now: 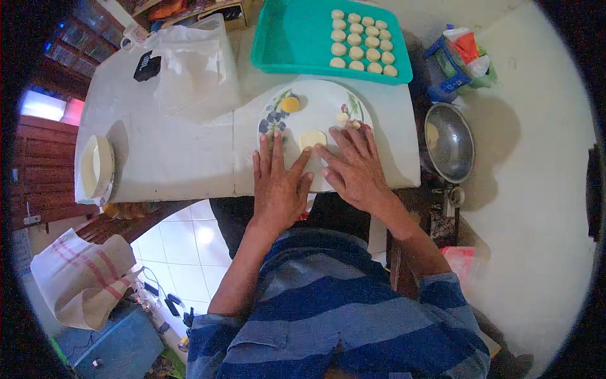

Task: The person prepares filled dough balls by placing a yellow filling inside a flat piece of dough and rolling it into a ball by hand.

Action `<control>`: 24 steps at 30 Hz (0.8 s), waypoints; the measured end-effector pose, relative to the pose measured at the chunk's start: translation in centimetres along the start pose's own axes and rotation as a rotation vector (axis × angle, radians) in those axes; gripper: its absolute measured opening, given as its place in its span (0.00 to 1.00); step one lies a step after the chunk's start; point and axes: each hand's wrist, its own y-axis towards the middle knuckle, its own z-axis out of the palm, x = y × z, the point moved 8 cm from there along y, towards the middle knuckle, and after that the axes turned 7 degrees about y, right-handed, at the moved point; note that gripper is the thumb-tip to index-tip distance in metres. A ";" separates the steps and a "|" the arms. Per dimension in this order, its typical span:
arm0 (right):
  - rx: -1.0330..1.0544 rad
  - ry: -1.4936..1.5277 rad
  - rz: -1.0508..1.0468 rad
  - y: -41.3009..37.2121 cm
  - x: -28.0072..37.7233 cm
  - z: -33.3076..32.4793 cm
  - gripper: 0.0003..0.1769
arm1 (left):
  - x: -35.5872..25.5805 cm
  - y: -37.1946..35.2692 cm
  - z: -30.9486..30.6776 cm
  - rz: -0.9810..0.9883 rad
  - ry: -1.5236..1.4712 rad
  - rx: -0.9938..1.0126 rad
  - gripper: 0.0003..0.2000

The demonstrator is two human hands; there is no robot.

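A person in a blue striped shirt sits at a white-covered counter [177,158], both hands laid on a floral plate [328,95]. A pale dough disc [312,139] lies near the plate's middle. The left hand [278,180] rests open and flat, palm down, its thumb just beside the disc. The right hand [356,170] is open too, fingers spread, the forefinger at the disc's near edge — neither hand grips anything.

The disc looks thin and soft, so light, even fingertip pressure worked from the middle outward would probably serve best, with the plate held steady. A hard push could tear the disc, or slide the plate, which sits close to the counter's near edge.

A yellow ball [290,104] and small dough scraps [343,117] share the plate on its far side, the scraps just beyond the right fingertips — little spare room there. Behind the plate, a teal tray [284,38] carries rows of dough balls [363,41]. A metal bowl [448,142] sits to the right, off the counter. A plastic bag [189,63] lies at the far left, and a white bowl [96,165] stands at the left edge.
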 end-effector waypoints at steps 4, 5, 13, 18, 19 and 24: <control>0.012 -0.001 0.008 0.2 -0.1 -0.1 0.25 | 0.1 0.2 -0.3 0.003 -0.014 -0.031 0.25; 0.001 -0.002 0.008 0.3 -0.1 0.0 0.25 | 0.2 0.3 -0.2 0.011 0.001 -0.041 0.25; -0.003 -0.012 0.006 0.3 -0.8 0.1 0.25 | 0.5 0.8 -0.4 0.027 0.041 -0.066 0.25; 0.023 -0.008 0.022 0.9 -0.9 -0.3 0.25 | 0.7 1.4 -0.1 0.020 0.009 -0.089 0.24; 0.024 -0.007 0.022 0.9 -1.1 -0.2 0.25 | 0.8 1.4 -0.1 0.019 0.009 -0.088 0.24; 0.063 -0.009 0.034 1.1 -1.6 -0.1 0.25 | 0.9 1.7 -0.4 0.039 0.046 -0.098 0.23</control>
